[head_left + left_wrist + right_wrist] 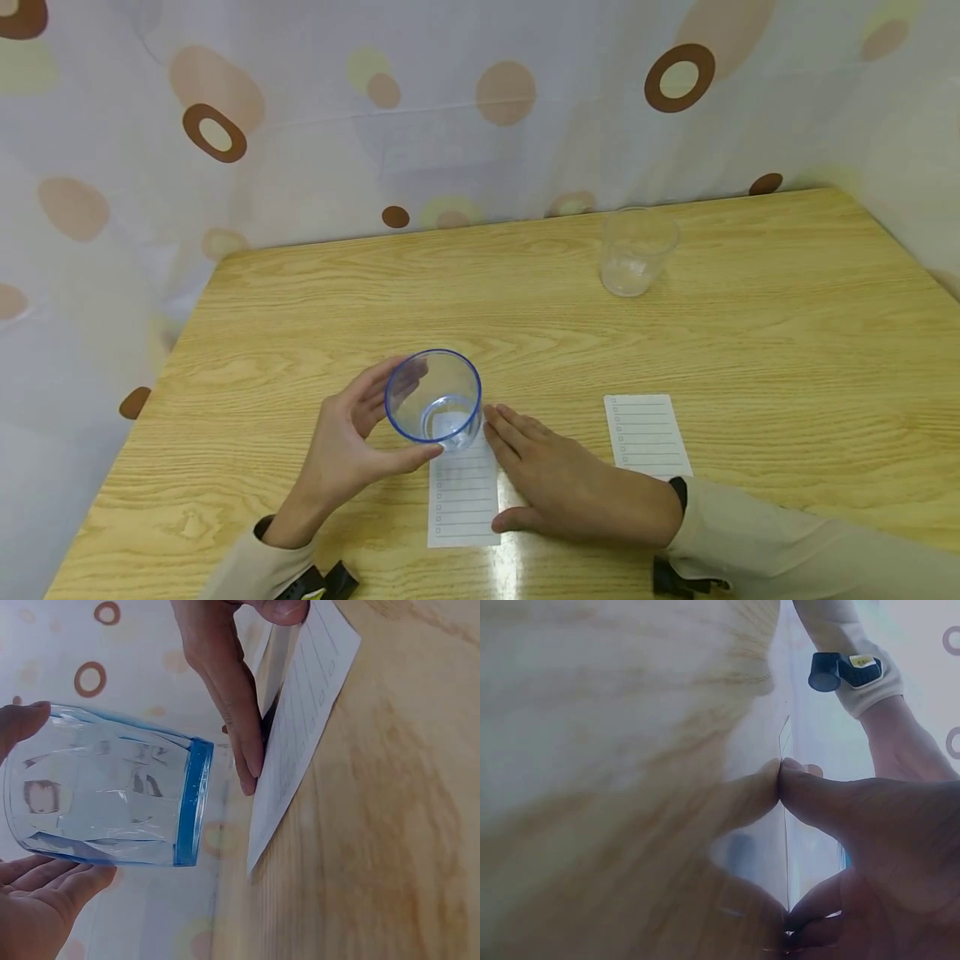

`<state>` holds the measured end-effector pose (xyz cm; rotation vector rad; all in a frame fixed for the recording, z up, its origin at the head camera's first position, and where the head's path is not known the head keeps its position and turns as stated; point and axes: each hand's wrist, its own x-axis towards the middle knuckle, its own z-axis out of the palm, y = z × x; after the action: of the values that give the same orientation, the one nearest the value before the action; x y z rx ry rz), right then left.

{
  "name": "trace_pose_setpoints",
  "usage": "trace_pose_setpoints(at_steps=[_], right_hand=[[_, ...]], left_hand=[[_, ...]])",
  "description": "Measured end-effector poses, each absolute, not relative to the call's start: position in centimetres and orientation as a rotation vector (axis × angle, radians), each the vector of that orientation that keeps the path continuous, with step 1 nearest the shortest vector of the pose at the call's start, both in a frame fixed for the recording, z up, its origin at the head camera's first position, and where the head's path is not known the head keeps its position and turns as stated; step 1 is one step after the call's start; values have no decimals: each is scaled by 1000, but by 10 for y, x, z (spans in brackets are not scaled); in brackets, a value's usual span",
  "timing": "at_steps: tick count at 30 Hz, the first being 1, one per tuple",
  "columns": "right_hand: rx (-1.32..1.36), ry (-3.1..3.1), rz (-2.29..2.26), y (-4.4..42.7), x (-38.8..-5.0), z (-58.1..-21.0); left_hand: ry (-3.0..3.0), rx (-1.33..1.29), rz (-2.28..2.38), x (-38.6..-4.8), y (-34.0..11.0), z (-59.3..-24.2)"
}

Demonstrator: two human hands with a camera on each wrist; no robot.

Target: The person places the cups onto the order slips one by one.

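Note:
My left hand (pixel 341 454) grips a clear cup (pixel 435 396) from its left side, thumb in front and fingers behind. The cup shows a blue rim from above; in the left wrist view a blue band (pixel 193 802) rings its table-side end, which is raised off the surface. Below it lies a lined white paper slip (pixel 463 508), its far part seen through the cup. My right hand (pixel 570 487) rests flat with straight fingers along the slip's right edge, fingertips close beside the cup. In the right wrist view the right thumb (pixel 810 799) touches down at the slip's edge.
A second clear cup (pixel 637 254) stands near the back edge of the wooden table (pixel 337 308). Another lined slip (pixel 648 437) lies to the right, partly behind my right forearm. A patterned cloth (pixel 450 108) hangs behind the table.

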<state>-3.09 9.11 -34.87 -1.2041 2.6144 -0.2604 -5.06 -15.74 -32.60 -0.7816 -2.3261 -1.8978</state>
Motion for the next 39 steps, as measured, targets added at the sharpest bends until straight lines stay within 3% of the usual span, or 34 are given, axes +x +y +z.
trace_pose_setpoints(at_steps=[13,21,39], right_hand=[[-1194,2635,-210,89,-29,-350],[-1213,2649,-241,91,-30,-351],[-1176,2621,-279,90,-30,-349]], left_hand=[[-2310,-917,-1904,-32,-157,-334],[-2363,-834,-1983,-19,-157,-338],[-2307,-898,-2000,-21,-156,-350]])
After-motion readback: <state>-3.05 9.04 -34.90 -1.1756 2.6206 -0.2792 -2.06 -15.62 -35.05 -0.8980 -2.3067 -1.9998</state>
